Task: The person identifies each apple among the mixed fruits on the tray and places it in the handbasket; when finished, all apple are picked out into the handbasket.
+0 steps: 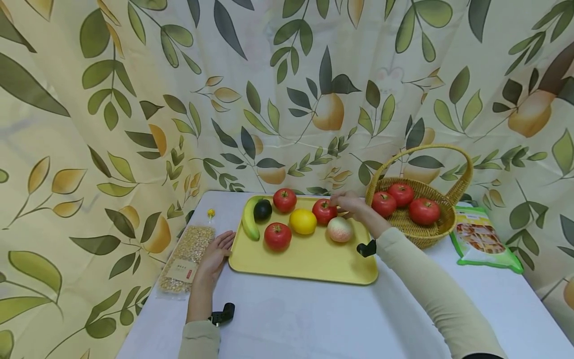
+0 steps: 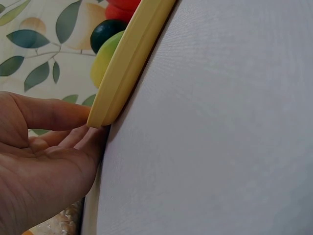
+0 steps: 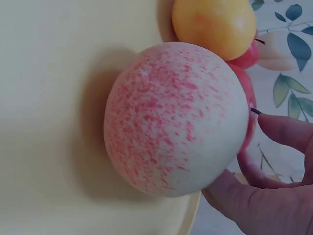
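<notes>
My left hand (image 1: 218, 249) rests at the left edge of a yellow tray (image 1: 305, 267), its thumb (image 2: 63, 115) against the rim. My right hand (image 1: 352, 204) is at the right side of a red apple (image 1: 324, 211), fingertips close to its stem. A pale peach with pink speckles (image 1: 340, 229) lies in front of that apple and hides much of it in the right wrist view. Also on the tray are a yellow lemon-like fruit (image 1: 303, 221), a front apple (image 1: 277, 237), a back apple (image 1: 284, 200), a dark avocado (image 1: 262, 210) and a banana (image 1: 249, 219).
At the right stands a wicker basket (image 1: 417, 232) with a tall handle, holding 3 red fruits (image 1: 424, 212). Beside it lies a green-edged snack bag (image 1: 482, 237). A clear bag of kernels (image 1: 190, 254) lies left of my left hand, below a small yellow ball (image 1: 211, 213).
</notes>
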`<state>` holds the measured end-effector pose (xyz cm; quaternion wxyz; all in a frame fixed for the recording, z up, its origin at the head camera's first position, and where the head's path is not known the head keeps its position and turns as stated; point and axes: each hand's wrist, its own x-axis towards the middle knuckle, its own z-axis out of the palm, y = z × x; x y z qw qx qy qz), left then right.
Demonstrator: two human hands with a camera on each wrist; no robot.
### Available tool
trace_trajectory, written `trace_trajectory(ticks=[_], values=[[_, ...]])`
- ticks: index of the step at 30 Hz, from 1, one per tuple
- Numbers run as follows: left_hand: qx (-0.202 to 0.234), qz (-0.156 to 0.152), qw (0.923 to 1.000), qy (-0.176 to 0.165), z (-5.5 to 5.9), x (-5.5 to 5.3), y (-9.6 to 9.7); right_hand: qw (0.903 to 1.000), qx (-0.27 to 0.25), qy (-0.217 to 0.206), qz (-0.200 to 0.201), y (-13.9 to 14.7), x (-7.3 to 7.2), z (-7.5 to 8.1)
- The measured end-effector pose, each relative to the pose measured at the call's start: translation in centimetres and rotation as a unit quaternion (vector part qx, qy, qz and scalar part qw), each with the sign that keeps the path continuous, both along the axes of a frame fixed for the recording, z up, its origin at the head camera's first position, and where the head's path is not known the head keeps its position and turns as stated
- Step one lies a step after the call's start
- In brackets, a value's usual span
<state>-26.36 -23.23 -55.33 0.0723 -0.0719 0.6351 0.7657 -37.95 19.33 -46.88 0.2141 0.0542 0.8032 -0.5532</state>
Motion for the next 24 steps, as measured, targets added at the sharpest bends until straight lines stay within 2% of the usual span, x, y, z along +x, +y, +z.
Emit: trace_trajectory(ticks=[7,13,24], values=[[-0.002,0.002,1.0000,-0.006,-0.12,-0.09,-0.01,0.9996,0.002,0.006,-0.028,-0.59,0.31,-0.59],[0.001,0.002,1.0000,-0.004,0.01,-0.08,-0.09,0.9990,0.005,0.016,-0.042,-0.94,0.54,-0.44],[-0.004,0.005,1.0000,-0.007,0.00,-0.10,0.01,0.9972,0.012,0.037,-0.063,0.04,0.73,-0.68]])
